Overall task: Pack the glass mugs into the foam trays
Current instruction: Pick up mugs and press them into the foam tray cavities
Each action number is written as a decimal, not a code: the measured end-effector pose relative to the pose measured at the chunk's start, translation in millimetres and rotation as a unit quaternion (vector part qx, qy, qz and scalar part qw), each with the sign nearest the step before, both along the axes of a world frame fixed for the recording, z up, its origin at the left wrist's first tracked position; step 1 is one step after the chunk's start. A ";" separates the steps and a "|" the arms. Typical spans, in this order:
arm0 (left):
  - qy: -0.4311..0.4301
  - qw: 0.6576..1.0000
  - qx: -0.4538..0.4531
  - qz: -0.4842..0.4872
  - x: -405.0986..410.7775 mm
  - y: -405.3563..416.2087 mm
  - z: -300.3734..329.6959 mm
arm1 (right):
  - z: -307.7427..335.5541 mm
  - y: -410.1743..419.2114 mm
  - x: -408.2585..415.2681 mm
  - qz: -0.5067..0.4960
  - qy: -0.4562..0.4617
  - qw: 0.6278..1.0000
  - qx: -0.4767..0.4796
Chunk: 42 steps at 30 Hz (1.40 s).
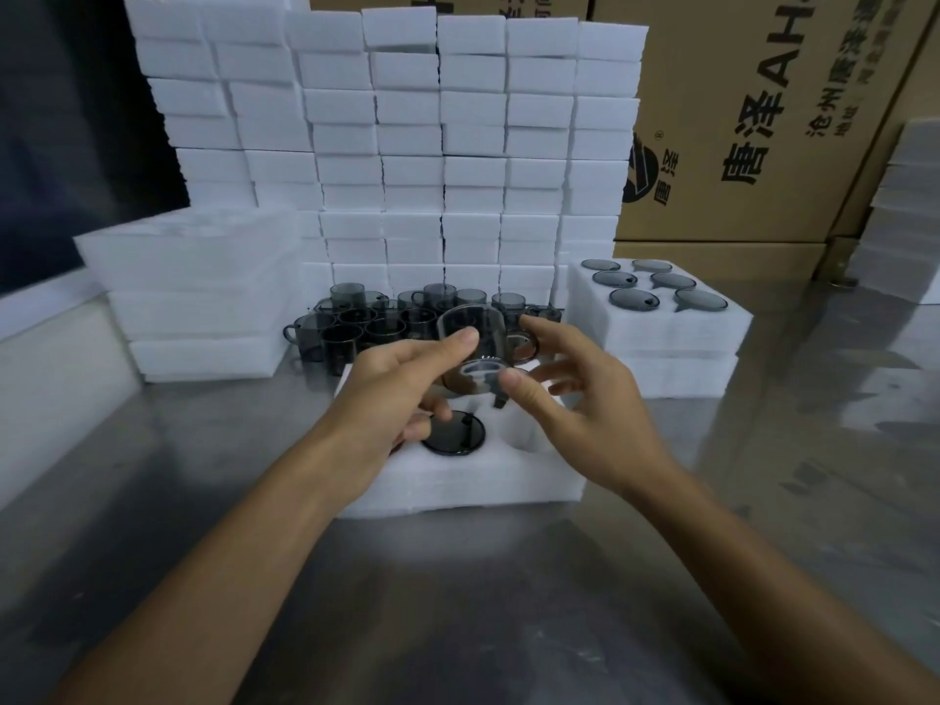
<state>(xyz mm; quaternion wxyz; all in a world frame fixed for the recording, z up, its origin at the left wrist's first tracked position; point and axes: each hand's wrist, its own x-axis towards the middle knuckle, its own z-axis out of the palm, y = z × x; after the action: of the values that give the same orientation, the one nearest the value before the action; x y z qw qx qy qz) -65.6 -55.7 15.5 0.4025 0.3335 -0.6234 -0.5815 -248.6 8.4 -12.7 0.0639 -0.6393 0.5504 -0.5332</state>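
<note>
A smoky glass mug [473, 348] hangs tilted above the white foam tray [458, 480] in front of me. My left hand [402, 394] holds it from the left, thumb on its wall. My right hand [575, 399] pinches it from the right, thumb near its base and a finger by the handle. One mug [454, 432] sits in a tray hole near my left fingers; the hole [526, 437] beside it is empty. Several loose mugs [366, 323] stand in a cluster behind the tray.
A filled tray [656, 318] tops a short stack at the right. Empty trays [198, 297] are stacked at the left. A tall wall of foam blocks [407, 145] rises behind, with cardboard boxes [773, 119] at the back right. All rests on a steel table [458, 602].
</note>
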 end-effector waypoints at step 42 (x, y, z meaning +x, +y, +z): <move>-0.125 0.958 -0.233 -0.112 -25.4 -14.4 -18.4 | 18.5 19.2 -44.3 0.069 -0.038 0.979 0.188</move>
<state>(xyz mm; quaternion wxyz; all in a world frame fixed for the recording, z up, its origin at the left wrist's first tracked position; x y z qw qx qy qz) -91.0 -70.1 -2.8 0.3202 0.2285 -0.8200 -0.4158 -292.9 27.7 5.9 0.2405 -0.6317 0.5920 -0.4388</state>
